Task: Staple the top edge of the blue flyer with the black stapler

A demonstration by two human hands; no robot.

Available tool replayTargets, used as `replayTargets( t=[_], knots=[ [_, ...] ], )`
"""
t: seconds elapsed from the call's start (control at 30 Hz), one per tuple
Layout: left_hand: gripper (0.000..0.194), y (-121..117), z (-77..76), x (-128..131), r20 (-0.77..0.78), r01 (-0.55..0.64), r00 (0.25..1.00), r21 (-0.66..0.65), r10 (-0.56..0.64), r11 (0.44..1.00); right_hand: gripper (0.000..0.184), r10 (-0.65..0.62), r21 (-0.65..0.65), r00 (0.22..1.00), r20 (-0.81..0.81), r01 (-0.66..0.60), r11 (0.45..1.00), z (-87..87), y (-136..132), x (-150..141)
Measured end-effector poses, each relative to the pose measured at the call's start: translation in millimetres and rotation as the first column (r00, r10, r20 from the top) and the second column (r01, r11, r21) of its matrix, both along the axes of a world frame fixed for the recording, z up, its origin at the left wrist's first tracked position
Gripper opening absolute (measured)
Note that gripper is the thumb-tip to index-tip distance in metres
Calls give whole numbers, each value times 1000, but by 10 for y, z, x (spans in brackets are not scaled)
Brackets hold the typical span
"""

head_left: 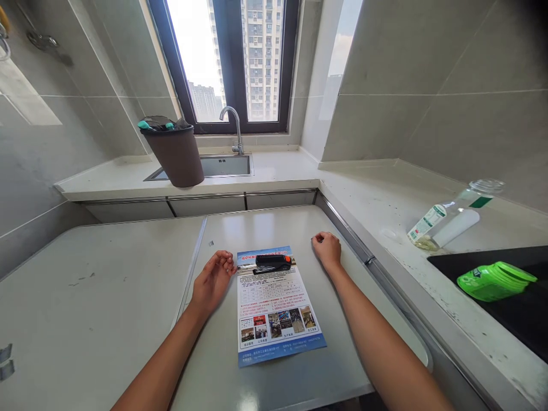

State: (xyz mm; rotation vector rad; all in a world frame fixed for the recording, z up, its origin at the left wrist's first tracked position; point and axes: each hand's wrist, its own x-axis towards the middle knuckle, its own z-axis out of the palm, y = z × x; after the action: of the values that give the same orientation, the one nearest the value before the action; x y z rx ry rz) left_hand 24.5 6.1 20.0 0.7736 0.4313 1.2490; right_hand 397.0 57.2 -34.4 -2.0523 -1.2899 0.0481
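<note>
A printed flyer (269, 294) with a blue border and small photos lies on the white folding table. Across its upper part rests a black tool (272, 262) with an orange piece at its right end and a shiny metal part at its left; its exact kind is unclear. My left hand (214, 279) lies just left of the flyer, fingers loosely curled, close to the metal end. Nothing shows in those fingers. To the right of the flyer, my right hand (327, 250) rests on the table in a loose fist, apart from the paper and the tool.
A brown bin (173, 157) stands on the back counter before a sink (229, 165) with a tall faucet (235, 128). On the right-hand counter are a clear bottle (458, 214) and a crumpled green packet (494, 281) over a dark recess. A seam (192, 262) divides the tabletop.
</note>
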Motion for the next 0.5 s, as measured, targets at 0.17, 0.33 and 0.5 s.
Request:
replayTargets(
  t=[0.17, 0.33, 0.5],
  knots=[
    [18, 2, -3, 4, 12, 16, 1000, 0, -16, 1000, 27, -16, 20, 998, -65, 17, 1000, 27, -3, 14],
    [17, 6, 2, -9, 6, 7, 1000, -11, -7, 1000, 28, -36, 38, 989, -145, 42, 998, 60, -9, 19],
    [17, 12, 6, -21, 4, -4, 1000, -13, 4, 1000, 27, -24, 38, 981, -191, 32, 999, 61, -16, 14]
  ],
)
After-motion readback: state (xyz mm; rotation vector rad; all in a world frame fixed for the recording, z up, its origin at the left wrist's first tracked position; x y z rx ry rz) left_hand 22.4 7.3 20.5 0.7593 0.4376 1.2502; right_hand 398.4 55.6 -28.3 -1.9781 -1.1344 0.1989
